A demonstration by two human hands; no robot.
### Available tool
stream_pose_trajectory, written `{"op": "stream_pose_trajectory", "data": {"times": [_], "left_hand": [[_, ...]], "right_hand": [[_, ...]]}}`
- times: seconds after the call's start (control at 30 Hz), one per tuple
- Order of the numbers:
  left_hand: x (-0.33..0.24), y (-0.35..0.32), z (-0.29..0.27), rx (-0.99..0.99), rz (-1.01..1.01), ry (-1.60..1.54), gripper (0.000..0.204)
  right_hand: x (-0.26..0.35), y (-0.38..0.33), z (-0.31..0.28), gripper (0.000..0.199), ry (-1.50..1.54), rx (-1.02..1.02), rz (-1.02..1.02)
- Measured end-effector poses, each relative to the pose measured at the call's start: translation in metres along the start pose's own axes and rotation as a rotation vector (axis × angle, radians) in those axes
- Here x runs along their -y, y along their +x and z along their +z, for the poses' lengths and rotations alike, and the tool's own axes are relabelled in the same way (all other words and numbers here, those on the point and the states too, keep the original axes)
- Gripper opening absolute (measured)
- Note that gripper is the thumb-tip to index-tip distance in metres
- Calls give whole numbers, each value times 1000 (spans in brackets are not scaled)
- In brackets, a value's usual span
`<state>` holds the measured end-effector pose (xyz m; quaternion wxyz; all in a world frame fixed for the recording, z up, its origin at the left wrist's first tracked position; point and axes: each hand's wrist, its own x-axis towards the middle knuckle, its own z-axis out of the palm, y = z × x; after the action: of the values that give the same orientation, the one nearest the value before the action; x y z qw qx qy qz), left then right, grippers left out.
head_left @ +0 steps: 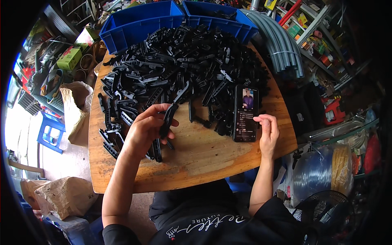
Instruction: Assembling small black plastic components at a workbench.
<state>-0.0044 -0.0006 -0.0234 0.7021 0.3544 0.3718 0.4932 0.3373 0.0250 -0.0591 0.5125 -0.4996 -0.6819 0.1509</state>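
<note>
My left hand (pixel 152 125) is closed around a long, narrow black plastic part (pixel 170 115), held above the wooden table (pixel 196 157) with one end pointing up and away. A smartphone (pixel 246 118) stands on end or lies at the right side of the pile, its screen lit with a picture of a person above lines of text. At its right edge is my right hand (pixel 268 132), holding nothing. One finger reaches to the screen while the others are loosely bent. A large heap of similar black parts (pixel 183 57), some with grey faces, covers the far half of the table.
Two blue plastic bins (pixel 143 22) stand behind the heap. Coiled grey hoses (pixel 277 41) and a cluttered shelf are at the far right. A clear-wrapped tubing roll (pixel 322 169) and a black fan (pixel 324 214) sit at the near right. Paper sacks (pixel 65 196) and a blue stool (pixel 51 132) stand left.
</note>
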Motion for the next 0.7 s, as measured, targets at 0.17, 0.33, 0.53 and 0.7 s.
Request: {"op": "stream_pose_trajectory", "data": {"times": [0.17,0.33,0.53,0.7], "left_hand": [[1,1,0,-29,-2,1,40],[2,1,0,-14,0,-6,37],[2,0,-1,-2,-3,10,34],[2,1,-1,-31,-9,9,34]], "right_hand": [[-7,-4,-3,27,1,55,39],[-7,-4,-2,27,4,49,54],[-6,-3,-2,27,-5,37,51],[-8,-1,-3,27,-21,15,43]]}}
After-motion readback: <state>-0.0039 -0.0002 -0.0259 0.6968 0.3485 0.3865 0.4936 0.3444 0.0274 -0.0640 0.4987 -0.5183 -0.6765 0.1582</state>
